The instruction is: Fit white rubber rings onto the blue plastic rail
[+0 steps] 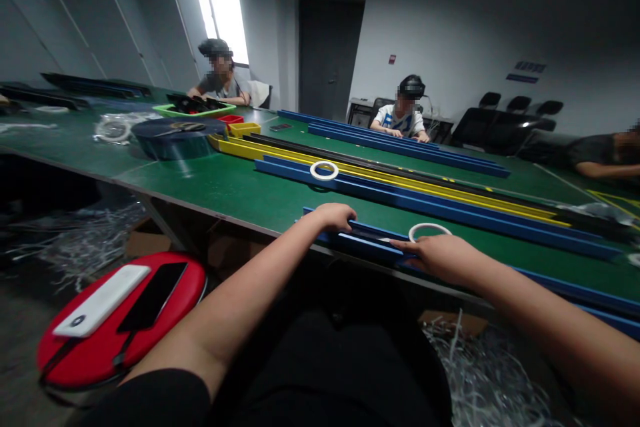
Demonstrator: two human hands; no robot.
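Observation:
A long blue channel strip lies along the near edge of the green table in front of me. My left hand is closed over the strip near its left end, with the fingertips hidden inside. Farther right, my right hand stretches its index finger into the groove, while its other fingers curl at the near wall. By that fingertip shows a small whitish piece, too blurred to name. Just behind the right hand is a white tape ring, partly covered by it. Another white tape ring rests on a second blue strip.
Yellow strips and more blue strips lie across the green table. A big dark roll stands left. Two co-workers sit opposite, another at far right. Phones lie on a red stool; shredded plastic covers the floor.

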